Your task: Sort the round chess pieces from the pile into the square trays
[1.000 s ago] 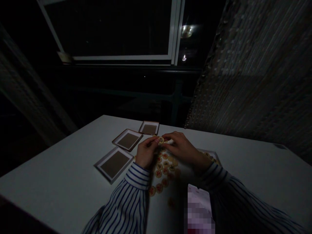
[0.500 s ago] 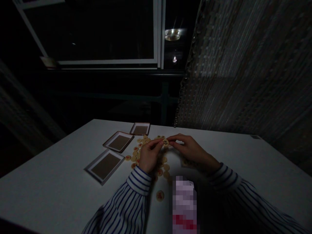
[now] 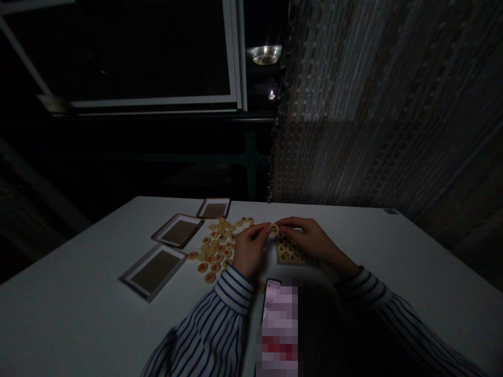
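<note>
A round wooden Chinese chess piece (image 3: 274,229) with a dark character is held upright between both my hands. My left hand (image 3: 249,252) pinches its left edge with thumb and fingertips. The fingertips of my right hand (image 3: 314,240) are closed on its right edge. Beneath my right hand lies a shallow tray (image 3: 283,263) with rows of dark-marked pieces (image 3: 288,252), partly hidden by that hand. Left of my left hand, loose pieces (image 3: 214,251) are spread over the table, some with red characters, some blank side up.
Three shallow framed trays stand on the left of the white table (image 3: 78,293): a near one (image 3: 155,269), a middle one (image 3: 178,232) and a far one (image 3: 216,208). A phone (image 3: 271,303), partly blurred out, is in front of me. A bead curtain (image 3: 353,131) hangs behind.
Both hands have moved right with the chess piece, off the loose pieces and towards the filled tray. The view has turned slightly right, and more of the tray and pieces shows.
</note>
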